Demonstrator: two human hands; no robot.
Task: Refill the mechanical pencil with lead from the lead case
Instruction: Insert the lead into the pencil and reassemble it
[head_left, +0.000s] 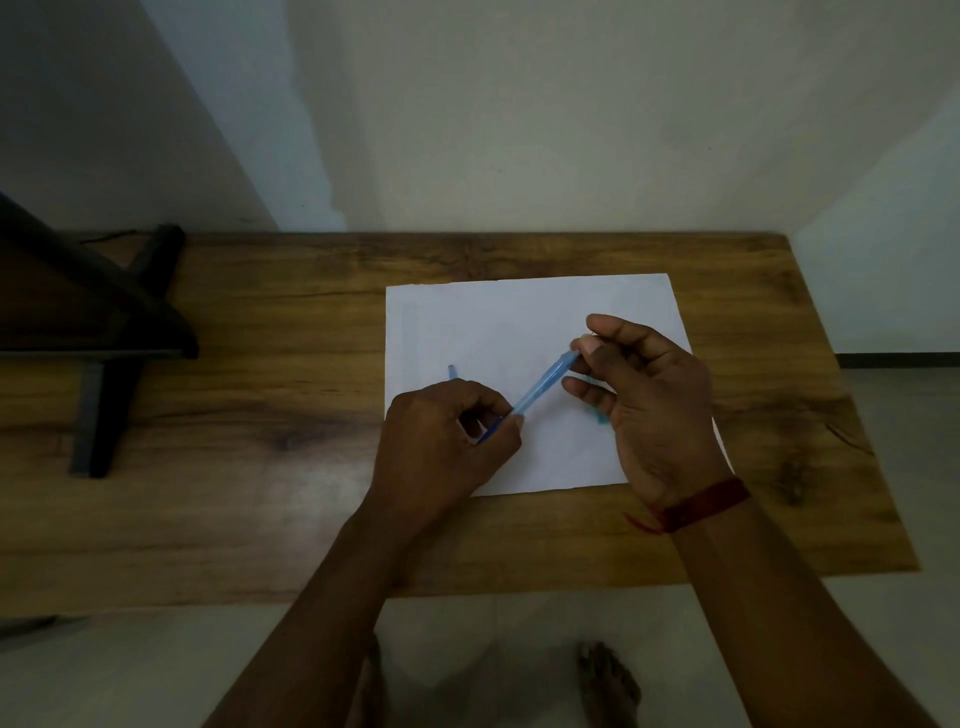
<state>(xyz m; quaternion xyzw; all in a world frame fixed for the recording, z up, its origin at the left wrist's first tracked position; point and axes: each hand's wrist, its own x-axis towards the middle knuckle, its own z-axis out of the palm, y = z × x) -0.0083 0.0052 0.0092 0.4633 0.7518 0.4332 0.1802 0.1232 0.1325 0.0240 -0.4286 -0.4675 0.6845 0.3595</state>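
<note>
A light blue mechanical pencil (540, 387) is held slantwise above a white sheet of paper (488, 332). My left hand (447, 431) grips its lower end, with the fingers curled round it. My right hand (649, 395) pinches the pencil's upper end between thumb and forefinger. A small teal object (600, 415), perhaps the lead case, shows partly under my right hand's fingers. A small blue piece (451, 371) lies on the paper just above my left hand.
The paper lies on a wooden table (260, 415) against a pale wall. A dark stand with angled legs (104, 322) occupies the table's left end. The table's front edge runs below my wrists; my bare feet show on the floor.
</note>
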